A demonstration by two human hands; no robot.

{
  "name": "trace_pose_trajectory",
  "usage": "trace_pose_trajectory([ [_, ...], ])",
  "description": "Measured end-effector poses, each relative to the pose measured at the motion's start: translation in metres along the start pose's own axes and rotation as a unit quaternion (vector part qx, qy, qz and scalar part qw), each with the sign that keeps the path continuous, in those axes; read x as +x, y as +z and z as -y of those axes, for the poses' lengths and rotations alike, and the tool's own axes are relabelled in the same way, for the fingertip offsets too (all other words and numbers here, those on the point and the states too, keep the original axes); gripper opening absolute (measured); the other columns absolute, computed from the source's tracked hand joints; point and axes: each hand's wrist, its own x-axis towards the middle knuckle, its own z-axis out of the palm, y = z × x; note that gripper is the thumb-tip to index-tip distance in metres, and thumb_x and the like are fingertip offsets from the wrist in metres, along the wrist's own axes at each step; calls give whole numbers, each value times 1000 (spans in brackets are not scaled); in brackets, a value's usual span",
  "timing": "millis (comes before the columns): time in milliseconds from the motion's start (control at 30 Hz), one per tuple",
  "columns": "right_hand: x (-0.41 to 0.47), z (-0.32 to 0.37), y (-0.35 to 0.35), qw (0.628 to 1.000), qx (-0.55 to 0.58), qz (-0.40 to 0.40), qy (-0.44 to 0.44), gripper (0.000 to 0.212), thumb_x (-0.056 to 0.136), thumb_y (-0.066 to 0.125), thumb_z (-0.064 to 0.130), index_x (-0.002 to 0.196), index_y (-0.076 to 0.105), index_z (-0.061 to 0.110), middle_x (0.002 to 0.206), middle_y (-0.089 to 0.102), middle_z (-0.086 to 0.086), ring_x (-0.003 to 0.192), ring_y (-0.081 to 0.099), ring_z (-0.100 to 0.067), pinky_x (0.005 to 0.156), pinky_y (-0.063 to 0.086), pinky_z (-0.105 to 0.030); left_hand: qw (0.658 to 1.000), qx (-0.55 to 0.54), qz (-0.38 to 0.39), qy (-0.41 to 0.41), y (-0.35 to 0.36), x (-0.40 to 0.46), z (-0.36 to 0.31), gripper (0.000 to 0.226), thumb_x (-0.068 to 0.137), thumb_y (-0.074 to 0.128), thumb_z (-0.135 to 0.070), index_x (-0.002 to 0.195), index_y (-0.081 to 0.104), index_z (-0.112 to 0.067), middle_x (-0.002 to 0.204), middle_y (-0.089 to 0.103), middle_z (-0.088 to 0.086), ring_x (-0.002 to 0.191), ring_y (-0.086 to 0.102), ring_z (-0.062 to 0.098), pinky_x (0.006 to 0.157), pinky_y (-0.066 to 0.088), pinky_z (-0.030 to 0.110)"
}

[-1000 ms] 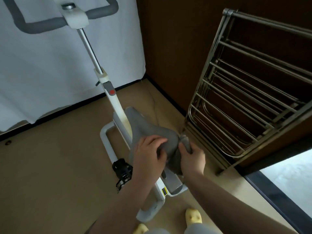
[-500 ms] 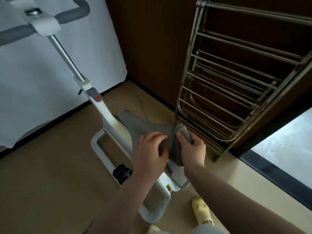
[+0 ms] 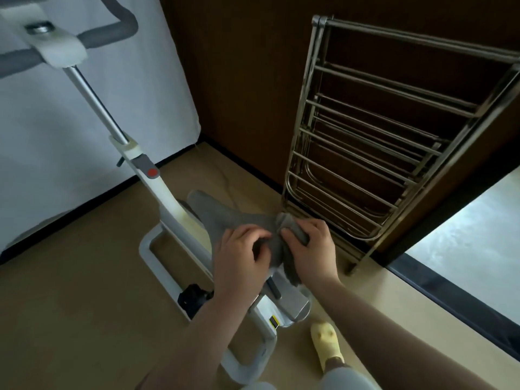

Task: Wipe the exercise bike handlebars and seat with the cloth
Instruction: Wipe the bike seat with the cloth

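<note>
Wiping the seat (image 3: 213, 213), low on the bike between both hands.
Right hand (image 3: 312, 249) bunched around the grey cloth (image 3: 291, 230) at the seat's wide rear; left hand (image 3: 242, 254) curled over the seat, steadying. Next, probably: drawing cloth toward the nose; handlebars (image 3: 112, 35) up front.

You had a tan floor (image 3: 70, 305) underfoot. A white curtain (image 3: 56, 136) hung at the left; dark wood wall (image 3: 247, 94) ran behind. A folded metal rack (image 3: 380, 142) leaned on that wall. Daylight showed past a dark sill (image 3: 450, 291) at the right.
</note>
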Motion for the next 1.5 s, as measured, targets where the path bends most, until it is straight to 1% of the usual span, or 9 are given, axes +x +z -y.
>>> trace_pose_trajectory([
  [333,37,-10,-13,989,-14,128,-69,10,90,60,25,95,65,32,98,56,14,94,53,-6,69,34,-9,992,52,-45,-101,16,11,-20,15,82,65,-25,96,69,-26,99,62,-13,91,46,8,78,44,26],
  [433,32,-8,-14,971,-31,161,-174,23,89,63,26,111,66,34,101,48,24,100,46,-3,74,35,-6,987,54,-69,-135,18,15,-27,9,80,64,-23,89,65,-23,89,58,-14,87,50,11,74,40,25],
  [567,79,-5,-12,960,-16,263,-93,22,92,60,29,113,64,28,89,52,25,92,56,-4,69,36,-7,980,69,-107,-155,26,15,-33,11,82,59,-26,88,68,-26,90,60,-15,86,52,8,75,36,20],
  [733,76,-12,-13,929,-25,296,-222,25,92,58,34,117,62,33,105,49,19,97,53,-2,77,43,-17,973,41,-141,-179,34,8,-37,31,82,43,-36,91,69,-22,94,66,-9,90,55,12,81,44,26],
  [833,102,0,-1,924,-44,342,-163,25,94,55,36,119,61,32,107,50,15,95,52,-4,69,35,-10,965,40,-164,-200,39,12,-44,25,83,48,-31,90,70,-21,93,66,-10,89,52,7,80,40,22],
  [1000,87,1,-6,889,-74,331,-308,31,94,53,38,125,57,35,107,46,13,96,45,-1,71,34,-9,952,16,-187,-244,37,11,-47,8,79,63,-13,81,67,-20,84,63,-9,84,52,9,76,41,18],
  [1133,116,15,14,894,-44,400,-195,25,97,52,33,120,61,29,108,53,7,90,50,-1,70,34,-6,945,21,-198,-258,39,16,-50,15,78,65,-12,84,68,-25,85,63,-12,83,51,4,75,37,11],
  [1300,92,-6,-9,905,-40,348,-241,30,96,53,31,125,57,30,114,47,9,104,46,-5,77,34,-9,944,35,-188,-268,36,9,-47,11,81,66,-18,89,70,-24,94,64,-14,91,50,1,79,37,15],
  [1500,79,-29,-9,946,19,300,-119,29,96,52,31,123,56,23,114,50,8,105,53,-10,82,48,-23,947,49,-181,-260,38,7,-50,14,85,65,-20,98,71,-22,102,62,-10,98,50,6,86,40,21],
])
